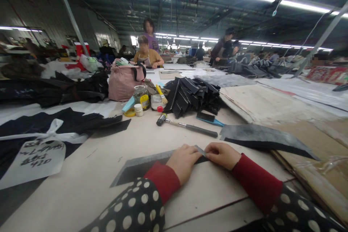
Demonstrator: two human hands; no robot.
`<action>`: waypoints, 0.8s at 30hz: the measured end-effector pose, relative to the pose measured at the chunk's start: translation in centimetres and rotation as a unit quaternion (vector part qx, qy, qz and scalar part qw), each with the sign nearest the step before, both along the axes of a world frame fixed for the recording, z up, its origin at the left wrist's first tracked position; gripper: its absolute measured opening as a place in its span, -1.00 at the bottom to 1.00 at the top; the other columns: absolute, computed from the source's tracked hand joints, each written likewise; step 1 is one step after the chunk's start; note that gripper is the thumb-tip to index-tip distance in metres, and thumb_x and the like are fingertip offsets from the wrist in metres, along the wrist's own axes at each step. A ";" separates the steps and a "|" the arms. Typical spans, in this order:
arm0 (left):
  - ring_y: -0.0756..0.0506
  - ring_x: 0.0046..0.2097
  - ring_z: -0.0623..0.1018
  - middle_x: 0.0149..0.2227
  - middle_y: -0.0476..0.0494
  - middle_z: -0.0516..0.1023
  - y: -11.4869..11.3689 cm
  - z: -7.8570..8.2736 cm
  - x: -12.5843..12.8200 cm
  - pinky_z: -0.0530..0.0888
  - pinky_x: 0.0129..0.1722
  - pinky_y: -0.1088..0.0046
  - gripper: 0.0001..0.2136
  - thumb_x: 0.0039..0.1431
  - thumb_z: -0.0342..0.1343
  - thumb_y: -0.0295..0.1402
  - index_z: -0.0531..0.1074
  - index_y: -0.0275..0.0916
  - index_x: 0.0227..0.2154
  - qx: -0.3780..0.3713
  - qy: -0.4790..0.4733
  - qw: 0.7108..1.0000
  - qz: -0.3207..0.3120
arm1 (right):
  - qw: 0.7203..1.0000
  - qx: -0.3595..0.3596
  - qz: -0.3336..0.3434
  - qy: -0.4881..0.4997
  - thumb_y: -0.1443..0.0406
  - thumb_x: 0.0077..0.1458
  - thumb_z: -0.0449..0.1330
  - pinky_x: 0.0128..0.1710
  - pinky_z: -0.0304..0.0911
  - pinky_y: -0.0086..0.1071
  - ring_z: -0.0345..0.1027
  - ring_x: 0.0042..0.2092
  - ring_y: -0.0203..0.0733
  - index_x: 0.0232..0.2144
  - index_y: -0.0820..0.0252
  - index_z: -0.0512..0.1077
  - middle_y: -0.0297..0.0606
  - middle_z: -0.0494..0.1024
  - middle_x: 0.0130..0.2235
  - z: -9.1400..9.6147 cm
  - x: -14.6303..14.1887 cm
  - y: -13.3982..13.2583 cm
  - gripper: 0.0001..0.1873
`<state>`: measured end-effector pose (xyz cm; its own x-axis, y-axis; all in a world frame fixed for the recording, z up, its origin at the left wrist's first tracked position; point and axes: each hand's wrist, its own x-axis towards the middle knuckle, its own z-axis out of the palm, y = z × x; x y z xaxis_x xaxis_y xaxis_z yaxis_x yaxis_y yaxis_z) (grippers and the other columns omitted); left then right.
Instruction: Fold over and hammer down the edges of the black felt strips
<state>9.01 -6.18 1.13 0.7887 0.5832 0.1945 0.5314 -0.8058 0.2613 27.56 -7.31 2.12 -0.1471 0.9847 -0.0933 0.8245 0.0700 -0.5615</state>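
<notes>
A flat dark grey piece of material (pixel 141 166) lies on the pale worktable (pixel 89 181) right in front of me. My left hand (pixel 183 161) rests on its right end with fingers curled and pressed down. My right hand (pixel 223 154) pinches the same end's folded tip, touching the left hand's fingers. Both wrists wear red cuffs under black sleeves with white dots.
Beyond my hands lie a hammer (pixel 187 126), a blue-handled brush (pixel 210 119), another grey piece (pixel 261 137), a stack of black pieces (pixel 193 96), jars (pixel 141 97) and a pink bag (pixel 123 81). Black fabric with a white tag (pixel 35 157) sits left. People work at far tables.
</notes>
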 end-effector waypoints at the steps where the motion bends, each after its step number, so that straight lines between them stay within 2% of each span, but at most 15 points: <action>1: -0.08 -0.13 0.27 -0.10 -0.05 0.34 0.0 0.0 0.0 0.31 -0.15 0.36 -0.66 0.09 -0.13 -0.54 0.24 -0.13 -0.07 -0.003 -0.002 1.000 0.000 | 1.000 0.015 0.003 0.003 0.34 -0.14 0.05 -0.52 0.09 -0.49 0.21 -0.50 -0.33 -0.47 0.24 0.42 -0.33 0.43 -0.53 0.0 -0.1 -0.3 -0.84; 7: -0.08 -0.13 0.28 -0.08 -0.05 0.33 -0.1 0.1 0.1 0.29 -0.16 0.35 -0.67 0.09 -0.13 -0.53 0.24 -0.12 -0.08 -0.003 -0.002 1.000 0.004 | 0.994 0.104 0.024 -0.007 0.42 -0.14 0.01 -0.42 0.15 -0.45 0.23 -0.42 -0.30 -0.40 0.21 0.43 -0.29 0.41 -0.45 -0.7 -0.5 -1.6 -0.76; 12: -0.11 -0.15 0.30 -0.10 -0.02 0.36 -0.3 0.3 0.1 0.27 -0.22 0.28 -0.72 0.10 -0.12 -0.49 0.27 -0.11 -0.13 0.019 0.017 0.999 0.032 | 0.984 0.163 0.064 -0.009 0.47 -0.09 -0.04 -0.30 0.17 -0.42 0.25 -0.32 -0.28 -0.40 0.22 0.42 -0.25 0.38 -0.41 -1.3 -0.7 -2.1 -0.74; 15: -0.09 -0.16 0.31 -0.13 -0.02 0.39 -0.2 0.4 0.1 0.28 -0.22 0.32 -0.77 0.12 -0.14 -0.49 0.29 -0.15 -0.19 0.007 0.010 0.999 0.031 | 0.975 0.197 0.078 -0.060 0.50 -0.09 -0.05 -0.30 0.18 -0.40 0.24 -0.32 -0.25 -0.40 0.22 0.41 -0.23 0.36 -0.40 -1.5 -1.1 -2.3 -0.72; 18: -0.07 -0.16 0.31 -0.18 -0.03 0.41 -0.1 0.3 0.1 0.28 -0.20 0.36 -0.80 0.14 -0.16 -0.49 0.30 -0.18 -0.22 -0.005 -0.006 0.999 0.034 | 0.956 0.232 0.098 -0.152 0.52 -0.09 -0.06 -0.32 0.18 -0.35 0.21 -0.34 -0.20 -0.44 0.25 0.40 -0.20 0.36 -0.41 -1.7 -1.5 -2.5 -0.74; 21: -0.07 -0.16 0.31 -0.17 -0.03 0.40 -0.2 0.3 0.1 0.28 -0.18 0.35 -0.77 0.14 -0.16 -0.49 0.27 -0.17 -0.17 0.002 -0.012 0.999 0.035 | 0.934 0.256 0.118 -0.218 0.51 -0.05 -0.06 -0.34 0.18 -0.32 0.18 -0.36 -0.17 -0.44 0.28 0.38 -0.16 0.35 -0.42 -1.8 -1.8 -2.6 -0.77; 24: -0.09 -0.15 0.31 -0.12 -0.03 0.37 -0.4 0.4 0.2 0.29 -0.20 0.32 -0.73 0.15 -0.17 -0.47 0.23 -0.14 -0.10 0.018 0.008 0.999 0.029 | 0.926 0.271 0.130 -0.230 0.52 -0.03 -0.05 -0.33 0.19 -0.32 0.18 -0.35 -0.17 -0.35 0.31 0.38 -0.16 0.35 -0.41 -1.9 -1.6 -3.1 -0.76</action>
